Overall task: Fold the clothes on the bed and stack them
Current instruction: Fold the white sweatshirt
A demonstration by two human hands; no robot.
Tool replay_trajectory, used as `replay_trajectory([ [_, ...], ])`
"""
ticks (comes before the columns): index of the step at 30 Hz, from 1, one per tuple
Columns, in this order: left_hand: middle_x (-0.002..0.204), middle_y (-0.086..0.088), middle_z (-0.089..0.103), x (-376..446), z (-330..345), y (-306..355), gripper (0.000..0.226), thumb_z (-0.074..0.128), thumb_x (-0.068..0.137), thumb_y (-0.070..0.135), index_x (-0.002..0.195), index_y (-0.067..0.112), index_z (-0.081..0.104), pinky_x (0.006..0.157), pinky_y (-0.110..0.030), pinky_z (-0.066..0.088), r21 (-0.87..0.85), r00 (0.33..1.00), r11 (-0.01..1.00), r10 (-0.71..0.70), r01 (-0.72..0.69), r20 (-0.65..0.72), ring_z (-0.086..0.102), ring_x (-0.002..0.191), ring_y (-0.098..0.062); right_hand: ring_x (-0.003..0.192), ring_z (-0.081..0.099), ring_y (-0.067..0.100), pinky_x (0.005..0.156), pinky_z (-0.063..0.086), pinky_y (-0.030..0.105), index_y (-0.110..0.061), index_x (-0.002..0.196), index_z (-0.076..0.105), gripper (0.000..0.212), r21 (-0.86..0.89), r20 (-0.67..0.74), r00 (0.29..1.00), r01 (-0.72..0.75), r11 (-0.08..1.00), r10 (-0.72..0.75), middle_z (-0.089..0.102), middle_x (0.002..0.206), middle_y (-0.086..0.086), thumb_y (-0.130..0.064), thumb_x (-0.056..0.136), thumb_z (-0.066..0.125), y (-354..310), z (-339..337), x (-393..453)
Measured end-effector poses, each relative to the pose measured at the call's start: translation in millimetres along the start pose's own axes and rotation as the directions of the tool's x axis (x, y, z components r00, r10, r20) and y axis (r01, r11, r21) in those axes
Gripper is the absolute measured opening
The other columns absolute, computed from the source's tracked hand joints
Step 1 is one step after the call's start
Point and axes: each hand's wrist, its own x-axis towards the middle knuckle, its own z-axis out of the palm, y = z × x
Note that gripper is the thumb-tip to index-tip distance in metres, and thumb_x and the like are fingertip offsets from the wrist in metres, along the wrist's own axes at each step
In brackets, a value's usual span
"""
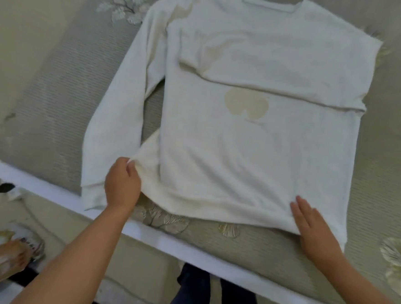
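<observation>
A white long-sleeved sweatshirt point(255, 136) lies flat on the bed with its collar at the far side and its hem toward me. One sleeve is folded across the chest; the other sleeve point(116, 112) runs down the left side. My left hand point(122, 184) pinches the shirt's lower left hem corner and lifts it slightly. Flat on the lower right hem lies my right hand point(313, 223), fingers straight, pressing the cloth down.
The bed has a grey-green ribbed cover point(56, 89) with embroidered leaves and a white front edge point(188, 246). My legs stand at the bed's edge. A patterned bag or cloth point(0, 256) lies on the floor at lower left.
</observation>
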Motion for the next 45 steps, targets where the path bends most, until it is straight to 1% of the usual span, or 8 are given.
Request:
replay_trajectory([
  [3, 0.111, -0.032, 0.055, -30, -39, -37, 0.027, 0.036, 0.096, 0.008, 0.109, -0.01, 0.052, 0.08, -0.04, 0.037, 0.022, 0.976, 0.978, -0.204, 0.207, -0.078, 0.051, 0.102, -0.042, 0.105, 0.054, 0.053, 0.083, 0.041, 0.064, 0.014, 0.116, 0.053, 0.077, -0.153, 0.176, 0.981, -0.057, 0.987, 0.084, 0.053, 0.119, 0.036, 0.032, 0.042, 0.065, -7, -17, -11],
  [7, 0.117, -0.031, 0.051, -64, -37, -68, 0.029, 0.04, 0.094, 0.007, 0.119, -0.007, 0.042, 0.084, -0.045, 0.039, 0.228, 0.895, 0.908, -0.397, 0.352, 0.202, 0.05, 0.107, -0.044, 0.142, -0.012, 0.03, 0.114, 0.0, 0.046, -0.007, 0.144, -0.014, 0.073, -0.282, 0.618, 0.755, -0.044, 0.958, 0.217, -0.019, 0.152, 0.013, -0.005, 0.09, 0.035, -34, -20, -31],
  [12, 0.124, -0.026, 0.045, -54, -33, -75, 0.038, 0.05, 0.085, 0.007, 0.122, -0.004, 0.044, 0.09, -0.045, 0.039, 0.27, 0.925, 0.918, -0.342, 0.291, 0.166, 0.046, 0.112, -0.04, 0.142, -0.001, 0.028, 0.114, 0.007, 0.046, -0.002, 0.144, -0.005, 0.074, -0.385, 0.697, 0.621, -0.096, 0.918, 0.357, -0.01, 0.153, 0.016, -0.029, 0.09, 0.038, -69, -20, -17],
  [18, 0.123, -0.032, 0.044, -28, -47, -67, 0.048, 0.06, 0.085, 0.018, 0.123, -0.008, 0.045, 0.095, -0.045, 0.03, 0.126, 0.974, 0.966, -0.225, 0.225, -0.012, 0.039, 0.115, -0.042, 0.119, 0.043, 0.019, 0.093, 0.037, 0.029, -0.011, 0.12, 0.05, 0.034, -0.205, 0.558, 0.813, -0.056, 0.977, 0.164, 0.047, 0.128, 0.003, -0.02, 0.09, 0.037, -117, -41, 52],
  [25, 0.113, -0.025, 0.057, 32, -46, -66, 0.028, 0.044, 0.094, 0.014, 0.109, -0.007, 0.055, 0.079, -0.035, 0.038, 0.032, 0.918, 0.926, -0.378, 0.377, 0.12, 0.052, 0.103, -0.036, 0.128, 0.037, 0.022, 0.095, 0.037, 0.031, -0.007, 0.126, 0.049, 0.038, 0.126, 0.351, 0.932, 0.05, 0.991, -0.091, 0.044, 0.137, 0.007, -0.016, 0.09, 0.041, -173, -50, 169],
  [36, 0.124, -0.025, 0.05, 179, -158, -92, 0.032, 0.036, 0.097, 0.014, 0.122, -0.005, 0.046, 0.092, -0.037, 0.035, -0.435, 0.816, 0.838, -0.485, 0.33, -0.314, 0.047, 0.114, -0.035, 0.126, 0.04, 0.024, 0.1, 0.034, 0.03, -0.003, 0.133, 0.042, 0.043, 0.329, 0.172, 0.956, 0.171, 0.929, -0.236, 0.045, 0.137, 0.012, -0.008, 0.09, 0.045, -266, -57, 290],
  [41, 0.115, -0.029, 0.054, 235, -177, -126, 0.027, 0.042, 0.095, 0.01, 0.111, -0.01, 0.05, 0.084, -0.037, 0.036, -0.29, 0.907, 0.907, -0.371, 0.306, -0.2, 0.05, 0.105, -0.037, 0.131, 0.033, 0.019, 0.101, 0.029, 0.025, -0.009, 0.143, 0.023, 0.053, 0.234, 0.16, 0.961, 0.187, 0.954, -0.228, 0.032, 0.146, 0.006, -0.02, 0.094, 0.04, -322, -57, 348],
  [45, 0.128, -0.023, 0.051, 264, -186, -144, 0.037, 0.046, 0.094, 0.011, 0.128, -0.002, 0.044, 0.094, -0.036, 0.036, -0.242, 0.948, 0.929, -0.308, 0.281, -0.081, 0.048, 0.116, -0.035, 0.126, 0.036, 0.018, 0.098, 0.032, 0.028, -0.018, 0.146, 0.013, 0.061, 0.161, 0.253, 0.944, 0.175, 0.971, -0.212, 0.033, 0.145, 0.002, -0.027, 0.094, 0.042, -373, -54, 386],
])
